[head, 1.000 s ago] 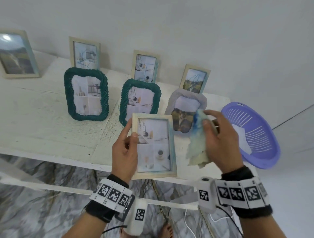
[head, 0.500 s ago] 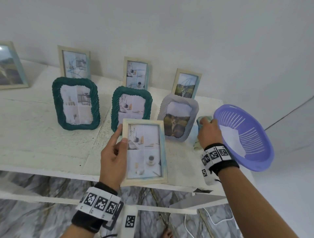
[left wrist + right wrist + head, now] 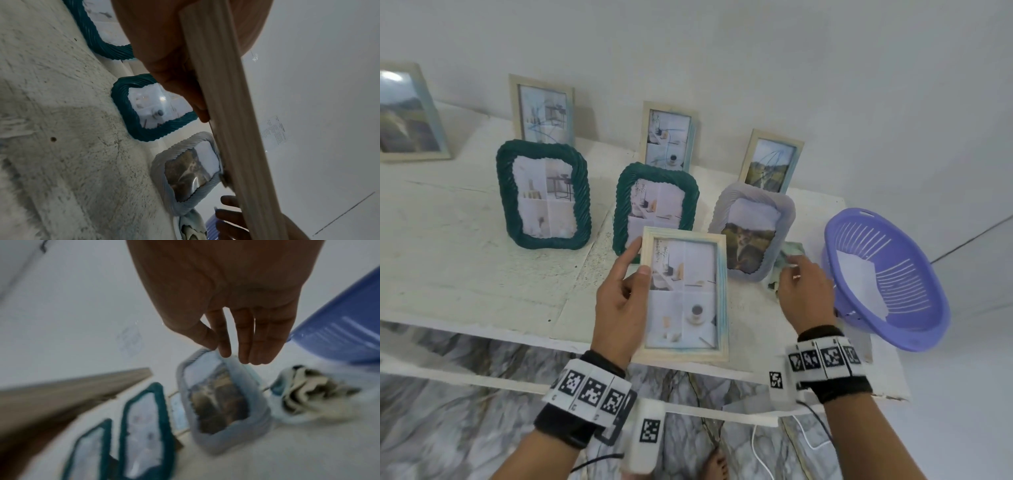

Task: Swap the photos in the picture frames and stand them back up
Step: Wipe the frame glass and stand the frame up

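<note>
Surface (image 3: 465,274): white, rough-painted, set vs. plain white wall.
Wooden frame (image 3: 685,294): pinched at its left edge by left hand (image 3: 619,301), held above front edge.
Right hand (image 3: 804,294): fingers relaxed, nothing held, over cloth (image 3: 787,257).
Floor: marbled.

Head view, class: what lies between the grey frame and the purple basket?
A crumpled cloth lies on the table between grey frame and purple basket.
</note>
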Demonstrator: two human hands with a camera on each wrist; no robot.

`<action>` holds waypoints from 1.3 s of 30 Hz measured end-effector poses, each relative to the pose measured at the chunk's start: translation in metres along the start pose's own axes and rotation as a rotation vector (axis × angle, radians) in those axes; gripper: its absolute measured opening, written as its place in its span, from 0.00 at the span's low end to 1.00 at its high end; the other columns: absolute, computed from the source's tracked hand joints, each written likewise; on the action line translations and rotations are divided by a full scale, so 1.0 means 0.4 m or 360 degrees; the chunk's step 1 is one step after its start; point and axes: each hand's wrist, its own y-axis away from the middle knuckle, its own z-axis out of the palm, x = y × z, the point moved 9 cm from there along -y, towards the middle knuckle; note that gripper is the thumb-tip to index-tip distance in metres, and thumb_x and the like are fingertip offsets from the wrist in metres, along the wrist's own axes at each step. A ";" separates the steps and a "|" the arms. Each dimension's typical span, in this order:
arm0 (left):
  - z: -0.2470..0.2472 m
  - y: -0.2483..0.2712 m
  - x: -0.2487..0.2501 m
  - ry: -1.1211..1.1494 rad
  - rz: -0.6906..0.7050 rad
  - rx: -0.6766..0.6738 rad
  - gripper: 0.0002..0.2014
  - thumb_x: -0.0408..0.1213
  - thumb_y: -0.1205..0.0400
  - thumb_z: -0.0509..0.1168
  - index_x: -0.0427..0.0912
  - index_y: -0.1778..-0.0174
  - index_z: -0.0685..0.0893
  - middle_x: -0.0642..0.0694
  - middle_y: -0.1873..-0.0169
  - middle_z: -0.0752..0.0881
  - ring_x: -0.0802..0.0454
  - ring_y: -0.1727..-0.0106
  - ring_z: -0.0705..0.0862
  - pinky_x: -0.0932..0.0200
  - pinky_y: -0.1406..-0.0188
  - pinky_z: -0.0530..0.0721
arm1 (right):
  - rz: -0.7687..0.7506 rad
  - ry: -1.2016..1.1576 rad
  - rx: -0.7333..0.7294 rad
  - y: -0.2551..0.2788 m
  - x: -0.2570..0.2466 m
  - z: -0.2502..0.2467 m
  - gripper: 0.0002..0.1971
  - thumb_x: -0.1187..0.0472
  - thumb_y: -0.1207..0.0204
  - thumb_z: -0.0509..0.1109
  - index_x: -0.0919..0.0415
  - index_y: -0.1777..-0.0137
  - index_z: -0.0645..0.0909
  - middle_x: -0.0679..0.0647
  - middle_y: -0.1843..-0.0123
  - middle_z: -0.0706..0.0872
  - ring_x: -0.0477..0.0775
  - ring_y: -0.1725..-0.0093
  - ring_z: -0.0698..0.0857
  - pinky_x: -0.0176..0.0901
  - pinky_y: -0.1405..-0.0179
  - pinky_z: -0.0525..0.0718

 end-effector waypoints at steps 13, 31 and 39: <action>0.084 0.035 -0.011 -0.0170 -0.0246 -0.0339 0.19 0.58 0.19 0.62 0.62 0.32 0.73 0.57 0.41 0.86 0.71 0.46 0.83 0.74 0.49 0.76 | 0.0563 -0.2329 -0.0859 0.268 -0.177 0.122 0.22 0.54 0.12 0.51 0.64 0.28 0.76 0.64 0.33 0.84 0.65 0.32 0.82 0.65 0.31 0.77; 0.134 0.084 -0.010 0.0115 -0.0648 -0.0738 0.32 0.74 0.37 0.64 0.52 0.50 0.87 0.56 0.61 0.87 0.56 0.56 0.86 0.46 0.50 0.83 | -0.0602 -0.0621 -0.0287 0.289 -0.251 0.006 0.18 0.46 0.28 0.71 0.43 0.38 0.82 0.41 0.60 0.75 0.44 0.62 0.77 0.28 0.65 0.75; 0.135 0.079 0.016 -0.0059 -0.0521 -0.0627 0.37 0.71 0.35 0.65 0.53 0.35 0.80 0.63 0.54 0.88 0.67 0.56 0.86 0.58 0.55 0.82 | -0.0385 -0.0276 -0.0185 0.305 -0.242 -0.016 0.14 0.49 0.18 0.61 0.45 0.41 0.86 0.48 0.75 0.86 0.50 0.77 0.83 0.44 0.76 0.82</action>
